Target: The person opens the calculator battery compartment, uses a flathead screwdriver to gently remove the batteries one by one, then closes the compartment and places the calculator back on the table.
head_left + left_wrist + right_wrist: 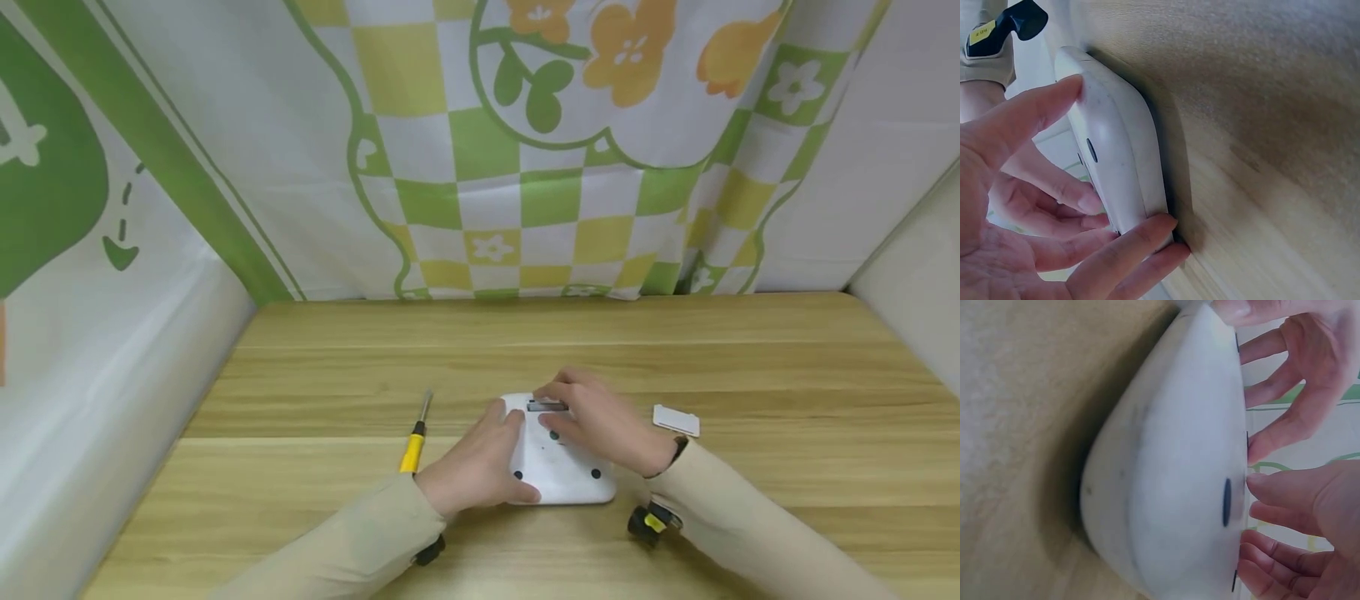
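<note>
A white rounded device (562, 479) lies on the table with its black-footed underside up. Near its far edge is an uncovered slot with a grey, battery-like cylinder (547, 407) in it. My left hand (480, 462) grips the device's left side, thumb on the near edge; in the left wrist view its fingers (1141, 240) wrap the side wall. The thumb and fingers of my right hand (600, 417) are bent around the slot; whether they pinch the cylinder cannot be told. In the right wrist view the device's side (1179, 462) hides the slot.
A small white cover (676, 420) lies on the table right of the device. To the left is a screwdriver (415, 442) with a yellow and black handle, its shaft pointing away. The wooden table (300, 367) ends at a patterned curtain (487, 200) behind.
</note>
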`<state>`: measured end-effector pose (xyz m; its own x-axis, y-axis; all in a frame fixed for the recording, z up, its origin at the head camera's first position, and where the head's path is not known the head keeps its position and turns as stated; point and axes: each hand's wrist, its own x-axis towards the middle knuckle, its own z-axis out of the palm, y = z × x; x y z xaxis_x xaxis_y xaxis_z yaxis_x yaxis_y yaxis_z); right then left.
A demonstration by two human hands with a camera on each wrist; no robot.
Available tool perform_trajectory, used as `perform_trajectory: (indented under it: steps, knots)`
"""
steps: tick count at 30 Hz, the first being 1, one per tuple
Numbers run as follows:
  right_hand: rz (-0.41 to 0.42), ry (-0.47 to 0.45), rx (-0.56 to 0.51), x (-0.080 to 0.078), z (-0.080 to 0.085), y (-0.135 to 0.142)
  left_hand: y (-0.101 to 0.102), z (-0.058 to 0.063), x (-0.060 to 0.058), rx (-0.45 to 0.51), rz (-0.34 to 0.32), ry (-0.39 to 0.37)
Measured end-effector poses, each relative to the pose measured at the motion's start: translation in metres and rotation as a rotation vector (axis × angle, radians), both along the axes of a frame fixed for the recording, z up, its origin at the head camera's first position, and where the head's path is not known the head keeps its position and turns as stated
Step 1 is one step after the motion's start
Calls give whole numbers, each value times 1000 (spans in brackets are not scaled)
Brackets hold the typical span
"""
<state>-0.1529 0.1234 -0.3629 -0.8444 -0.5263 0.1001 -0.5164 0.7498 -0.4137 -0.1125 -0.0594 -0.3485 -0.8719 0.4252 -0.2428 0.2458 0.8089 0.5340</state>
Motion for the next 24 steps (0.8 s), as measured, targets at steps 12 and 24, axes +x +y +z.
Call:
perform_trajectory:
  steps: [12, 24]
  knots:
    - [29, 15, -43, -6, -7, -10, 1, -1, 0, -6, -1, 3]
    - [56, 63, -66, -9, -7, -13, 1, -1, -1, -16, -11, 16]
